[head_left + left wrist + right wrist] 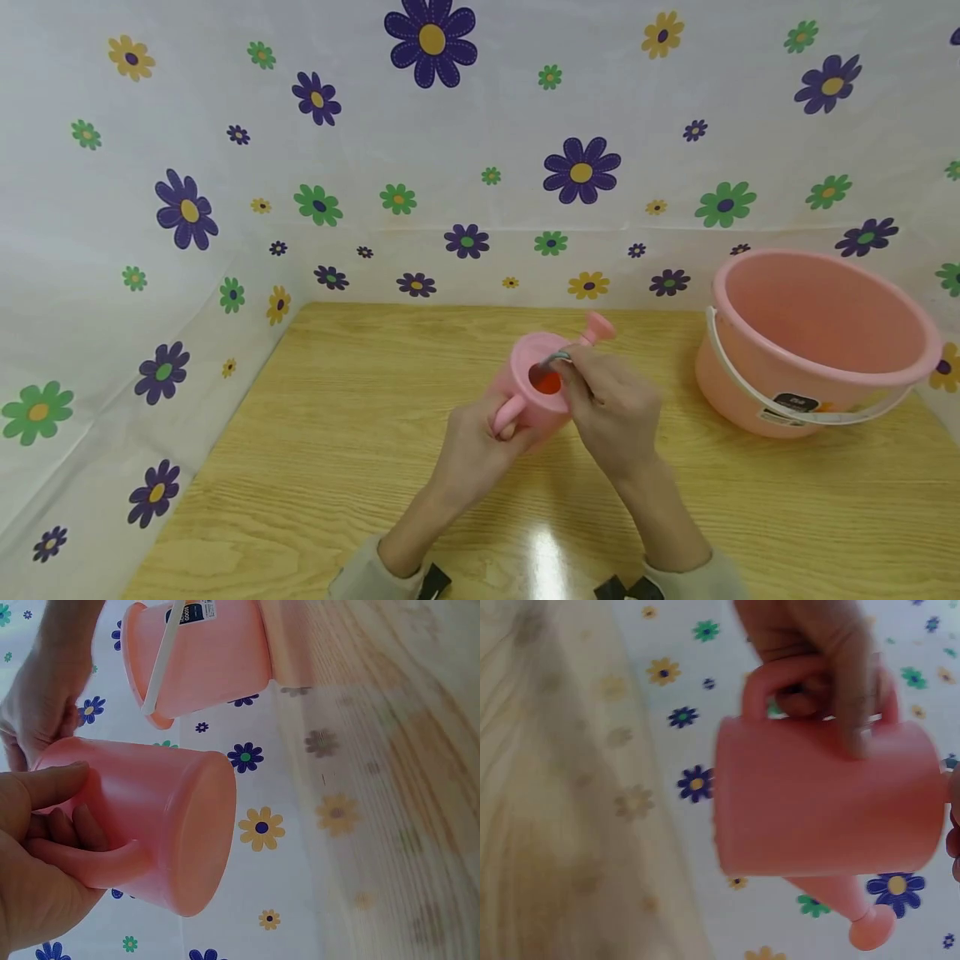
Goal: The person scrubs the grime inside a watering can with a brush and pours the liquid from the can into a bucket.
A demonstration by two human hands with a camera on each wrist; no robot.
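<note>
A pink watering can is held tilted above the table, its round opening towards the head camera and its spout pointing away to the right. My left hand grips it by the handle, with the thumb against the body, as the left wrist view shows on the can. My right hand pinches a thin grey-blue thing at the opening. Part of that thing reaches inside the can, and its kind is not clear. In the right wrist view, the can covers most of the middle.
A large pink bucket with a white handle stands at the right on the wood-grain table. Behind and to the left hangs a white sheet printed with flowers.
</note>
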